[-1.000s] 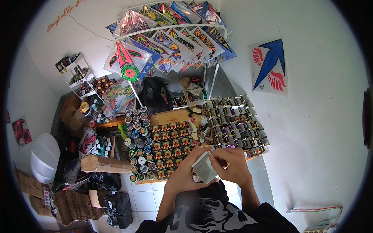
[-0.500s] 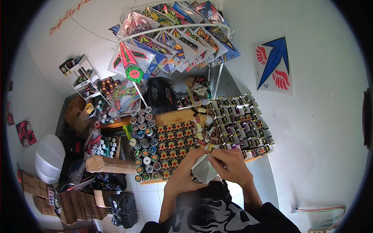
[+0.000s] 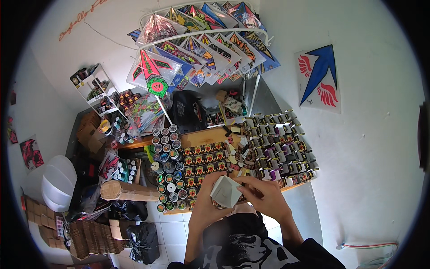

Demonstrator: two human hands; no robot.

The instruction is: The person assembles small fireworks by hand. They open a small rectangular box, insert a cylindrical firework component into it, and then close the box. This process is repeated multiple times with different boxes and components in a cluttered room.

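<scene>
A small cardboard box [image 3: 225,192] with a white inside is held in front of my body, its open mouth facing up toward me. My left hand [image 3: 207,200] wraps around the left side of it. At its right rim, the thumb and fingers of my right hand [image 3: 268,197] are bent together on the edge; the exact grip is partly hidden. Just beyond my hands lie rows of printed black, red and gold boxes [image 3: 204,159]. Right of these stand many open boxes [image 3: 282,148] with raised flaps.
Round spools [image 3: 169,167] fill the table's left end. Loose card pieces [image 3: 235,154] lie between the box groups. A rack of bagged kites [image 3: 201,49] stands behind. On the left are a long carton [image 3: 130,191], a black bag [image 3: 142,244] and stacked flat cardboard [image 3: 96,235].
The box has shifted slightly left and turned, so more of its inside shows. My right fingers have moved from its top edge toward its right rim.
</scene>
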